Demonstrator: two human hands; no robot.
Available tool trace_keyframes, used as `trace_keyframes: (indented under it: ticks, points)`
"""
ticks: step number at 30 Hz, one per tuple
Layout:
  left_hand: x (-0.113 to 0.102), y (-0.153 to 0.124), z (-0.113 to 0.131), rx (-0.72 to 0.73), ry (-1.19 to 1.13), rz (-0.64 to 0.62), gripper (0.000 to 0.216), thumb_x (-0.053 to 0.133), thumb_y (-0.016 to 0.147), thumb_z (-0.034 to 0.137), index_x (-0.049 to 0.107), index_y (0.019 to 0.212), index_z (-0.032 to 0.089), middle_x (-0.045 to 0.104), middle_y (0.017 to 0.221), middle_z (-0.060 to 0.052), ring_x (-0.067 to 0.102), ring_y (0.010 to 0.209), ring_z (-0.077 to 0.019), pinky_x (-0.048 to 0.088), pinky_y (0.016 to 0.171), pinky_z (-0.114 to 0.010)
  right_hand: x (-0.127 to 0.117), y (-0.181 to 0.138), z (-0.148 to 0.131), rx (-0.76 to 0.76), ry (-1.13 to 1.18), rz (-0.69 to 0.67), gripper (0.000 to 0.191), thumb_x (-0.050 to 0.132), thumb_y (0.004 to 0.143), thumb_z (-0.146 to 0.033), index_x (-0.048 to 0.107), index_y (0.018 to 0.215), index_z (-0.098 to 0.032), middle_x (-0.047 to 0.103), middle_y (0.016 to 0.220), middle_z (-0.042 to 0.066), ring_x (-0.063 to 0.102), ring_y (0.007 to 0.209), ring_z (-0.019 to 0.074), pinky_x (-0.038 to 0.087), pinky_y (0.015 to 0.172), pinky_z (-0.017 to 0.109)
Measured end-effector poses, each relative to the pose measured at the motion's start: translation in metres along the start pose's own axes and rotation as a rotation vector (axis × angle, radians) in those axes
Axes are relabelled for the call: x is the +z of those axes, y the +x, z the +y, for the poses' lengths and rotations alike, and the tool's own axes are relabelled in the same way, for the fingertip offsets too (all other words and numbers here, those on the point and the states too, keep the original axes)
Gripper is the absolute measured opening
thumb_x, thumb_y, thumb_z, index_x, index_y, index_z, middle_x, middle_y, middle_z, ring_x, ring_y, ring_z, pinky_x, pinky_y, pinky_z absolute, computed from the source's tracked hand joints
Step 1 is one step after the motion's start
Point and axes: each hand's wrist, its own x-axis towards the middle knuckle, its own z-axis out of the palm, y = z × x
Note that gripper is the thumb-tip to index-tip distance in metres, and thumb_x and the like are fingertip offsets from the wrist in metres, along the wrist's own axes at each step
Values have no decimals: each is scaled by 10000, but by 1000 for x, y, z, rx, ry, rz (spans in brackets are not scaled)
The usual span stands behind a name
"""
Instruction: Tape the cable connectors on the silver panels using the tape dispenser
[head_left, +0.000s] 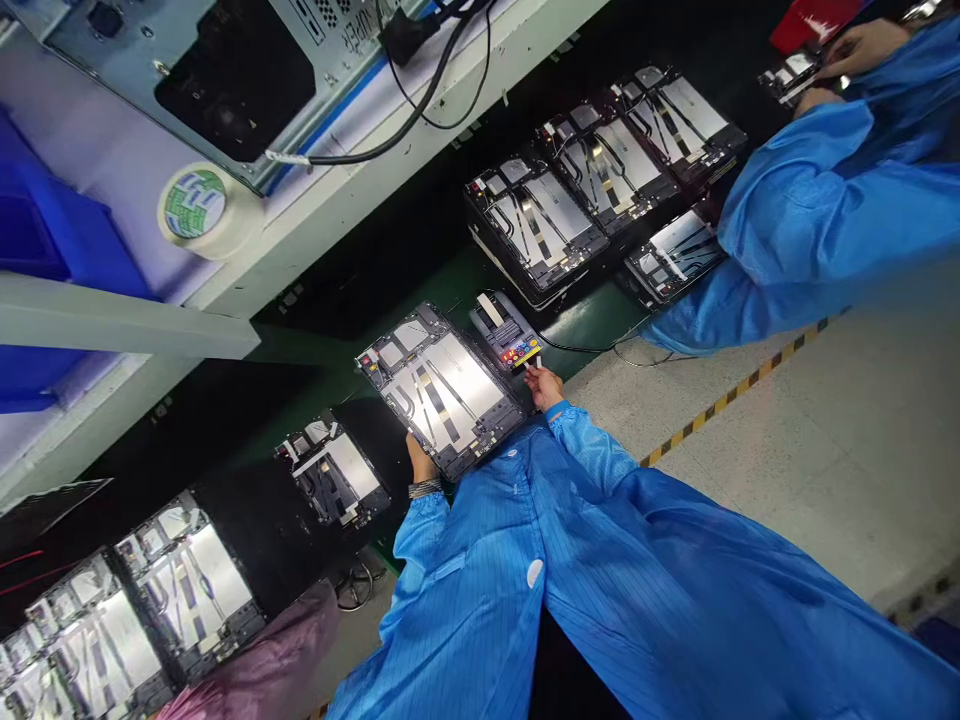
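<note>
An open tablet (442, 385), its silver battery, black flex cables and circuit boards exposed, is tilted in front of me. My left hand (421, 461) grips its lower left edge, the fingers partly hidden beneath. Right of the tablet lies a small grey device (506, 332) with lit red digits, coloured buttons and a pale strip across its top. My right hand (545, 386) is at that device's near edge, fingers pinched together beside a small white tip. What they hold, if anything, is too small to make out.
Stacked open tablets (536, 225) stand at the back right; another tablet (330, 470) lies left, and several more (191, 570) at lower left. A co-worker's blue sleeve (795, 210) reaches in from the right. A shelf above carries a tape roll (195, 205) and metal case (225, 80).
</note>
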Motion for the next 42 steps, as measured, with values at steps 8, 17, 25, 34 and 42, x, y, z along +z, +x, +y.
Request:
trace_keyframes:
  ticks: [8,17,25,34,42]
  points:
    - [-39,8,37,449,187,318,302,614,925,407,667,1119,181,725,1142,-98,706,1068,-221,572,982,-373,-32,-29,-8,-118,-53,106,333,746,757,-156,511,986,-212,578,662,-102,527,528,75,454,463,152]
    - [50,-23,195,1005,926,50,671,722,910,509,527,1488,230,481,1621,-171,396,1544,-382,308,1278,-560,-6,-124,-105,-1090,-400,-445,581,686,924,-470,419,1406,-285,620,1147,64,675,993,192,597,843,328]
    - [65,22,230,704,1232,-292,826,640,933,617,421,1612,201,525,1620,-177,502,1485,-375,337,1249,-527,126,-140,-157,-1204,-725,-953,746,732,896,-477,359,1521,-312,544,1312,91,616,1044,226,603,839,364]
    - [53,47,254,512,1156,-490,876,753,833,652,502,1563,237,655,1498,-107,684,1265,-297,540,981,-324,166,-143,-181,-1160,-1122,-1308,984,830,741,-289,331,1590,-307,512,1351,92,593,1054,236,629,837,414]
    - [49,51,265,439,1192,-606,816,697,835,672,543,1538,286,739,1369,-67,727,1153,-276,553,909,-309,176,-143,-180,-1091,-1214,-1306,1016,839,729,-270,322,1604,-300,522,1310,87,605,1041,229,637,837,407]
